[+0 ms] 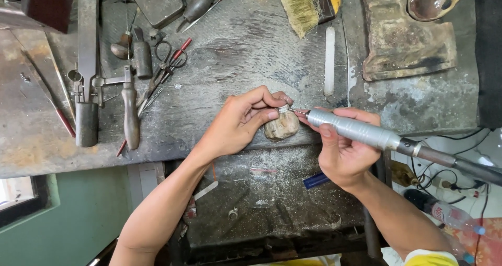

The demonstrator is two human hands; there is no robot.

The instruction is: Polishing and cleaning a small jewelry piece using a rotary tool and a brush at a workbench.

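Against the worn wooden peg [281, 127] at the surface [246, 51] edge, the left hand [241, 120] pinches a small ring [283, 108]; the right hand [342, 153] grips the rotary handpiece [355, 130]. A skidding bit could nick the fingertips.

A clear plastic bottle [449, 216] with a pale label lies bottom-right.

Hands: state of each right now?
Left hand: closed, pinching a small ring on the bench peg.
Right hand: closed around the rotary handpiece, tip at the ring.
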